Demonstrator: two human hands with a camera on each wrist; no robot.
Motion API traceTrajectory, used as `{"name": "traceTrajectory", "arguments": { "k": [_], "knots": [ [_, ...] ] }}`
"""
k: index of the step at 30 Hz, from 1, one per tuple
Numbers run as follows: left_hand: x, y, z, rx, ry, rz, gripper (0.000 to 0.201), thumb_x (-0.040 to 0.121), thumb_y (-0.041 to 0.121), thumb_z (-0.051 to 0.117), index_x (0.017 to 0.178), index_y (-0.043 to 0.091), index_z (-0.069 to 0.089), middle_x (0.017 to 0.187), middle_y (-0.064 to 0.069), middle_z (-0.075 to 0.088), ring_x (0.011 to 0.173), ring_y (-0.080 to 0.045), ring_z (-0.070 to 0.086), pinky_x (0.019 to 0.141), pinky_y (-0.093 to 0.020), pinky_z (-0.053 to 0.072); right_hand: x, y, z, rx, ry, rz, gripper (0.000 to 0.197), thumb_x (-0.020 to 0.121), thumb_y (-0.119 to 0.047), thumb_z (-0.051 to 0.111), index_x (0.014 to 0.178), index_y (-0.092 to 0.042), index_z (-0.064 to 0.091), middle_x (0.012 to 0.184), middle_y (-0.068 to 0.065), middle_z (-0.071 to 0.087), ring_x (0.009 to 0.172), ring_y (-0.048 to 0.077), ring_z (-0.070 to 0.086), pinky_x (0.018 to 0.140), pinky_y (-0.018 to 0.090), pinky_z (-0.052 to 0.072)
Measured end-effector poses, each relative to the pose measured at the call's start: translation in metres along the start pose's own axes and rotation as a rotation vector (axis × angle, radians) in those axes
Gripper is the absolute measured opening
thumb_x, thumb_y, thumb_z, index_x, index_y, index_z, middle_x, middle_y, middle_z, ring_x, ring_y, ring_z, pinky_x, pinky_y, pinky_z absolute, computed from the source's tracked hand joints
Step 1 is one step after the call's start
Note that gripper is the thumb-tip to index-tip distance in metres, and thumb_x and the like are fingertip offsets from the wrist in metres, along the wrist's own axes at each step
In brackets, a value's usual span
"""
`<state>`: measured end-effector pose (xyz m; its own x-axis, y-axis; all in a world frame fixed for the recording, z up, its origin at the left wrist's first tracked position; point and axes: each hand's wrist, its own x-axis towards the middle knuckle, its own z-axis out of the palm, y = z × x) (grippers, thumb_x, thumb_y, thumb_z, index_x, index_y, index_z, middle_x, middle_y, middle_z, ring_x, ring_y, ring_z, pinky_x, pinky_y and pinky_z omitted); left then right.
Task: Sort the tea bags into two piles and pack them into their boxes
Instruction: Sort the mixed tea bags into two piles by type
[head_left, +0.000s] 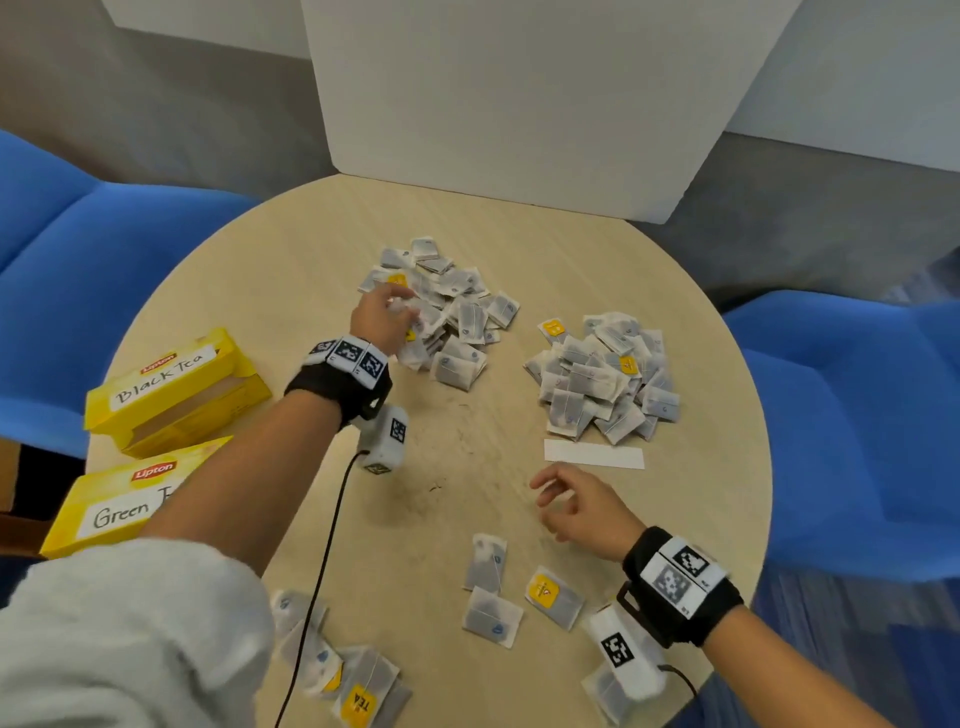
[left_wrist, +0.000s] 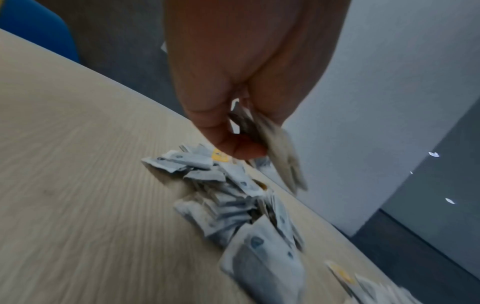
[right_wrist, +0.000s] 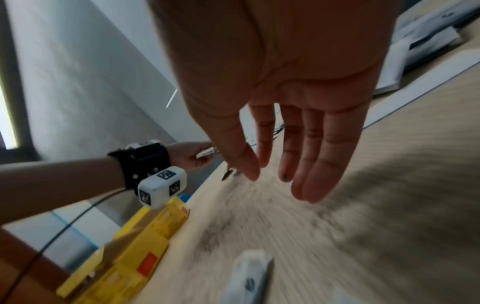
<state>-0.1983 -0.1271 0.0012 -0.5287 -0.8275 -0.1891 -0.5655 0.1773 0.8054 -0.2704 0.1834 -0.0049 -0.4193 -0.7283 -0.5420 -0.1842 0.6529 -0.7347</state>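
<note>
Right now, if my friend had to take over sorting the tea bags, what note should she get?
Left hand: its fingers pinch a tea bag above the left pile.
Right hand: open and holding nothing, above the table just near the white paper strip.
Done: two big piles, the left one and the right pile.
Left: loose tea bags near the table's front edge are still unsorted. The Black Tea box lies open and looks empty; the Green Tea box is beside it, contents hidden. Nothing is packed yet.

left hand (head_left: 382, 318) fingers pinched shut, right hand (head_left: 584, 512) fingers relaxed
</note>
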Motion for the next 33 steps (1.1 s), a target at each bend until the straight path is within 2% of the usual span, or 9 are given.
{"name": "traceTrajectory", "arguments": {
  "k": [3,7,12,16,20,24,26,28,33],
  "knots": [
    [-0.021,0.001,0.012,-0.110,-0.028,0.058,0.016,0.091,0.010,0.058,0.106,0.007,0.063,0.115,-0.014,0.062,0.105,-0.025,0.058,0.079,-0.029,0.048,-0.002,0.009,0.007,-0.057,-0.011,-0.015,0.022,0.084,-0.009,0.065,0.093,-0.028,0.059,0.088,-0.003,0.059,0.062,0.009,0.054,0.064,0.025,0.050],
    [-0.091,0.006,0.027,-0.332,-0.328,0.151,0.012,0.086,0.012,0.066,0.096,0.018,0.065,0.098,-0.006,0.065,0.087,-0.013,0.061,0.072,-0.020,0.051,0.004,-0.022,0.008,0.454,0.094,0.000,0.012,0.091,-0.014,0.060,0.103,-0.017,0.059,0.088,0.010,0.061,0.062,0.022,0.060,0.061,0.035,0.054],
    [-0.148,0.005,0.036,-0.402,-0.523,0.223,0.031,0.083,0.008,0.069,0.113,0.011,0.062,0.090,-0.004,0.069,0.079,-0.017,0.064,0.070,-0.024,0.053,0.005,-0.058,0.008,0.653,0.001,-0.085,0.026,0.092,-0.016,0.058,0.115,-0.006,0.056,0.088,0.010,0.065,0.070,0.019,0.067,0.060,0.031,0.059],
    [-0.158,0.001,0.031,-0.423,-0.511,0.200,0.041,0.081,0.010,0.073,0.118,0.019,0.057,0.094,-0.010,0.069,0.082,-0.013,0.066,0.075,-0.031,0.054,0.003,-0.059,0.009,0.618,-0.054,-0.106,0.033,0.082,-0.016,0.068,0.113,-0.006,0.061,0.093,0.015,0.071,0.079,0.020,0.069,0.061,0.030,0.058],
    [-0.162,0.001,0.024,-0.369,-0.476,0.236,0.053,0.074,0.013,0.078,0.119,0.028,0.053,0.098,0.001,0.062,0.078,0.002,0.060,0.071,-0.022,0.051,0.001,-0.059,0.005,0.695,-0.149,-0.080,0.047,0.073,-0.017,0.072,0.118,-0.009,0.059,0.089,0.013,0.072,0.075,0.020,0.068,0.062,0.029,0.055],
    [-0.165,0.002,0.020,-0.301,-0.505,0.274,0.067,0.064,0.018,0.086,0.121,0.031,0.052,0.102,0.002,0.061,0.091,-0.018,0.060,0.080,-0.033,0.050,0.003,-0.061,0.004,0.611,-0.113,-0.070,0.031,0.082,-0.002,0.069,0.111,-0.009,0.061,0.078,0.010,0.072,0.069,0.019,0.067,0.061,0.029,0.054],
    [-0.164,0.003,0.018,-0.311,-0.496,0.232,0.066,0.064,0.016,0.086,0.119,0.030,0.053,0.101,0.001,0.060,0.075,-0.025,0.059,0.072,-0.033,0.052,0.005,-0.060,0.004,0.604,-0.044,-0.087,0.026,0.082,-0.001,0.069,0.106,-0.009,0.064,0.076,0.009,0.072,0.070,0.018,0.068,0.061,0.029,0.054],
    [-0.162,0.001,0.014,-0.342,-0.444,0.173,0.059,0.065,0.016,0.084,0.116,0.025,0.055,0.097,-0.002,0.060,0.058,-0.020,0.053,0.062,-0.029,0.050,0.005,-0.058,0.003,0.645,0.038,-0.100,0.020,0.082,-0.002,0.069,0.100,-0.009,0.066,0.078,0.010,0.072,0.072,0.019,0.067,0.062,0.028,0.053],
    [-0.160,-0.007,0.007,-0.340,-0.480,0.133,0.035,0.075,0.012,0.077,0.107,0.011,0.063,0.083,-0.006,0.065,0.056,0.001,0.054,0.061,-0.015,0.045,0.003,-0.056,0.005,0.804,0.136,-0.068,0.006,0.085,0.000,0.064,0.088,-0.005,0.064,0.077,0.012,0.070,0.062,0.016,0.064,0.055,0.022,0.054]
  ]
}}
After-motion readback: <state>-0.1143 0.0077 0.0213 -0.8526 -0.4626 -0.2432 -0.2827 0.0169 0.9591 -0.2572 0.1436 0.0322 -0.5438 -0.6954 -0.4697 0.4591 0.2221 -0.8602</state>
